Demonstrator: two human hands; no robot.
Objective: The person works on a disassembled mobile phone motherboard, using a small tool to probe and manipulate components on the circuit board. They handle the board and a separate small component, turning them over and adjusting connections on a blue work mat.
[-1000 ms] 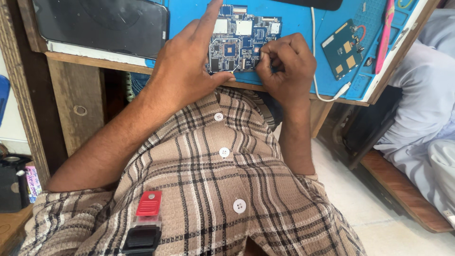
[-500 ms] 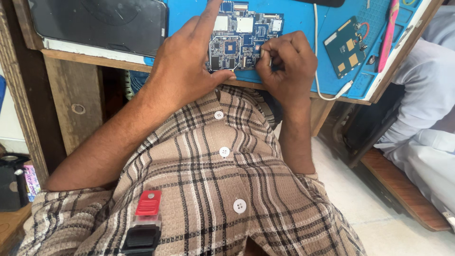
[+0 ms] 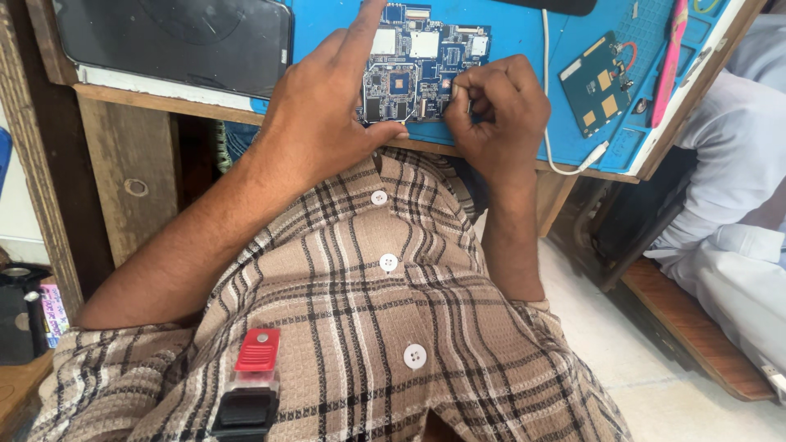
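- little has shifted since a second ago: both hands stay on the blue circuit board (image 3: 422,74), and the view sits a touch lower.
- left hand (image 3: 327,115) lies open over the board's left edge, index finger stretched up along it, thumb at its lower edge.
- right hand (image 3: 495,106) is curled shut at the board's right edge; whether it pinches a tool cannot be told.
- right of that hand: a white cable (image 3: 547,98) and a small green board (image 3: 602,86) on the blue mat (image 3: 327,16).
- left of the left hand: a dark tablet (image 3: 172,37).

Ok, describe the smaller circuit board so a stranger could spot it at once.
Start at the blue mat on the wooden bench. Right of the right hand, past the white cable, lies the small green board. Unlike the big blue board, it is untouched and tilted.
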